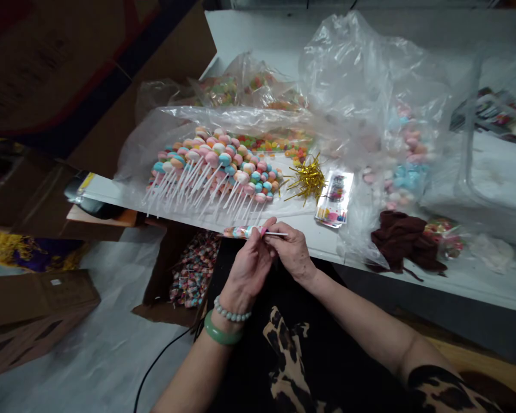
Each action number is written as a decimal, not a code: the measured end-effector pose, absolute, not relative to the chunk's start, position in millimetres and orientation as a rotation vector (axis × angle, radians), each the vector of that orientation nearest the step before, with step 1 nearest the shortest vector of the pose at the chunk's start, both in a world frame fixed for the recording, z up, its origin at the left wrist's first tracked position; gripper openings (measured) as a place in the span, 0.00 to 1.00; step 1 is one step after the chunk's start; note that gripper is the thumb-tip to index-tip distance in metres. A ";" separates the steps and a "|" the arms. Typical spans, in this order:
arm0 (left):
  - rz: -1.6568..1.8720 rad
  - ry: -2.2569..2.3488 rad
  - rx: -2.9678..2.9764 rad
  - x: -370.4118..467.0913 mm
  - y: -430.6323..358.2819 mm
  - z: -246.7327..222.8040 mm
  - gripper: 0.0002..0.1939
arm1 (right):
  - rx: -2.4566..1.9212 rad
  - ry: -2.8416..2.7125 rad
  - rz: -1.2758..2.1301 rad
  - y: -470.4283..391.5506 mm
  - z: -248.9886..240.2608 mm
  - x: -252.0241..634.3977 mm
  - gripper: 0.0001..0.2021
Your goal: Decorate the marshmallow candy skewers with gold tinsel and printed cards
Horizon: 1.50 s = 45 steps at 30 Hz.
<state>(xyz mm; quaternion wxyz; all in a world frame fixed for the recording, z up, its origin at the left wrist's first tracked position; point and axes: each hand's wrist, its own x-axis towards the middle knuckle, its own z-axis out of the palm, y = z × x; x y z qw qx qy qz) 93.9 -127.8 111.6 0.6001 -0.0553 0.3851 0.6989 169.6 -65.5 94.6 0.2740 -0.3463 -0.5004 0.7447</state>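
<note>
My left hand (247, 269) and my right hand (293, 252) meet just in front of the white table's edge (284, 221), both pinching one candy skewer (241, 232) in a clear sleeve; its white stick pokes out to the right. The left wrist wears a bead bracelet and a green bangle. Just beyond the hands lies a pile of pastel candy skewers (215, 166) on clear plastic. A bunch of gold twist ties (307, 180) and a stack of printed sleeves (336, 198) lie to the right of the pile.
Big clear plastic bags (370, 86) with more candy cover the table's back and right. A dark brown cloth (402, 238) lies at the right. Below the table stands an open carton of wrapped skewers (195, 269). Cardboard boxes (30, 310) crowd the floor at left.
</note>
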 end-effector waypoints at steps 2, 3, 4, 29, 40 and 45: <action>1.592 0.843 -0.161 89.6 -129.5 111.4 0.22 | -0.914 -1.087 2.265 -66.5 91.7 169.0 0.06; 1.585 0.831 -0.169 87.9 -130.3 111.4 0.24 | -0.910 -0.934 2.412 -67.4 89.9 168.8 0.07; 1.575 0.830 -0.174 86.9 -131.1 111.3 0.25 | -0.903 -0.784 2.550 -68.3 87.9 168.8 0.07; 1.669 1.507 0.495 107.6 -131.1 105.3 0.15 | -0.999 -0.610 2.486 -56.3 94.3 190.3 0.09; 1.650 1.178 0.267 104.2 -124.4 103.6 0.11 | -1.058 -0.007 2.743 -55.9 89.3 186.2 0.06; 1.687 1.177 0.171 99.4 -121.5 104.2 0.08 | -1.070 -0.446 2.591 -55.6 91.6 195.8 0.07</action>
